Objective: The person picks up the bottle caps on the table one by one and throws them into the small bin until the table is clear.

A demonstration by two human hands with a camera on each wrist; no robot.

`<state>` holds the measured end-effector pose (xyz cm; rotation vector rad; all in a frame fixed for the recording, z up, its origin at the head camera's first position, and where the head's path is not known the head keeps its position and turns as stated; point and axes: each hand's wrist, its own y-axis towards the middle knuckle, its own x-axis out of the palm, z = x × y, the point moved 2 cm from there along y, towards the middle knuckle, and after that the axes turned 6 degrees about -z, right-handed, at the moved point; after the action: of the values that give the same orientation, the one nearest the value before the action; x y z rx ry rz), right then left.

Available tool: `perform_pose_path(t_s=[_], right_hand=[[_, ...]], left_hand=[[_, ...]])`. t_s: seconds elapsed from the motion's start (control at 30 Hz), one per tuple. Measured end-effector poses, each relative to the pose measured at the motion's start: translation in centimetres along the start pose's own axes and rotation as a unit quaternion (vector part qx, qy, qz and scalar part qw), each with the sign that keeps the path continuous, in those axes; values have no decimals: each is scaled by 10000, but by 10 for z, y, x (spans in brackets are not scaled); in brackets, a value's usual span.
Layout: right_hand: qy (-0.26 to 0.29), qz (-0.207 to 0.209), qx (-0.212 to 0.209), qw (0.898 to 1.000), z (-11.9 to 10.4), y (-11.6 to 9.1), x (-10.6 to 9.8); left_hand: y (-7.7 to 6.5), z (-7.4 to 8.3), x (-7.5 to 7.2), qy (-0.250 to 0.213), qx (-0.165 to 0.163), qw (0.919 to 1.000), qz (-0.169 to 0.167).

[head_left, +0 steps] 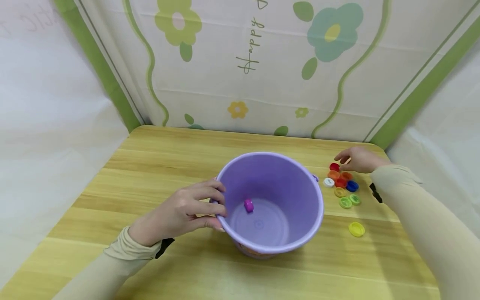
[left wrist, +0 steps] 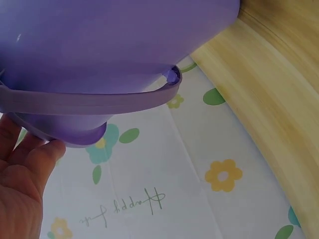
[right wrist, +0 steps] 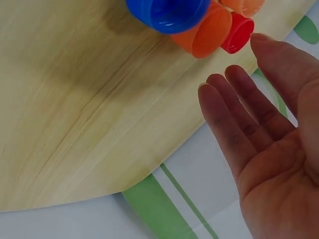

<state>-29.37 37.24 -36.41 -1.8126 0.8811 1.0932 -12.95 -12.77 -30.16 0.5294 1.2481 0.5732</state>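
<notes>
My left hand (head_left: 191,207) grips the left rim of a purple bucket (head_left: 258,246), fingers over the edge and thumb on the outside. In the left wrist view the bucket's handle (left wrist: 99,103) hangs along its outer wall. Inside, a small magenta piece (head_left: 249,205) lies on the bottom. My right hand (head_left: 359,159) reaches over the far end of a cluster of bottle caps, thumb and fingers spread apart with nothing between them. Nearest to its thumb is a red bottle cap (right wrist: 238,34), beside an orange cap (right wrist: 204,32) and a blue cap (right wrist: 169,15).
Also in the cluster, right of the bucket, are a white cap (head_left: 328,182) and green caps (head_left: 345,203). One yellow cap (head_left: 356,229) lies apart, nearer the front. A flowered cloth (head_left: 225,83) rises behind the wooden table (head_left: 123,175).
</notes>
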Motion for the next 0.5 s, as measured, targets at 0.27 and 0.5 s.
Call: perform_pose_path(t_s=[0.27,0.5], right_hand=[[149,-252,64,9996,1,12,8],[68,-193,127,9997,12,24,15]], left_hand=[[1,0,-2,-7,-42,10000,-7],[2,-1,-3,51,-75,10000,-35]])
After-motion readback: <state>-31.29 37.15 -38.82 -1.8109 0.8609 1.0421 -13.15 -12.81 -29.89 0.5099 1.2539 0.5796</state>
